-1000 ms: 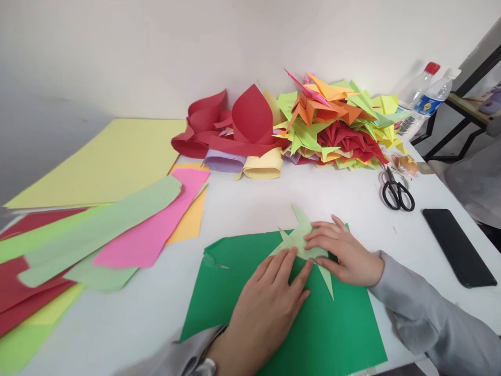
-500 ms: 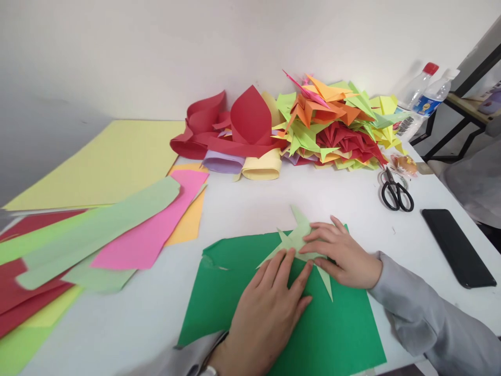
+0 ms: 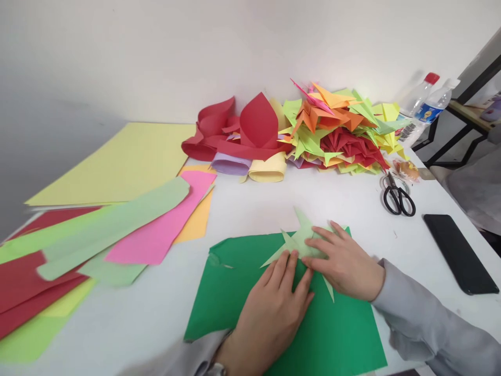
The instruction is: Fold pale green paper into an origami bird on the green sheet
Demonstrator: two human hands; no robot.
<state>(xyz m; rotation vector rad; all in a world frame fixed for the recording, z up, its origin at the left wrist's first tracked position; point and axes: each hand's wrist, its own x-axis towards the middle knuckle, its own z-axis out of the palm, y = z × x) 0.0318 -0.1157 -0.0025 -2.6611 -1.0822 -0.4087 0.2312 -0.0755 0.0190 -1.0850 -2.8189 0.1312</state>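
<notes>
A pale green folded paper star (image 3: 301, 237) with several long points lies over the upper edge of a dark green sheet (image 3: 230, 282). My left hand (image 3: 276, 300) lies palm down, its fingertips on the star's lower side and its fingers stretched out. From the right, my right hand (image 3: 340, 258) rests with spread fingers on the star's right part, hiding some of it. The fingers of both hands nearly meet at the lower middle of the star. Neither hand grips anything.
Folded stars (image 3: 332, 125) are heaped at the back, beside rolled red paper (image 3: 258, 122). Coloured strips (image 3: 117, 224) and a large yellow sheet (image 3: 117, 167) lie left. On the right are black-handled scissors (image 3: 398, 199), a black phone (image 3: 460, 253) and plastic bottles (image 3: 430, 104).
The view has shifted slightly, so the things on the table sit a little lower and further right. My right hand has slid slightly over the star; my left stays on its lower side.
</notes>
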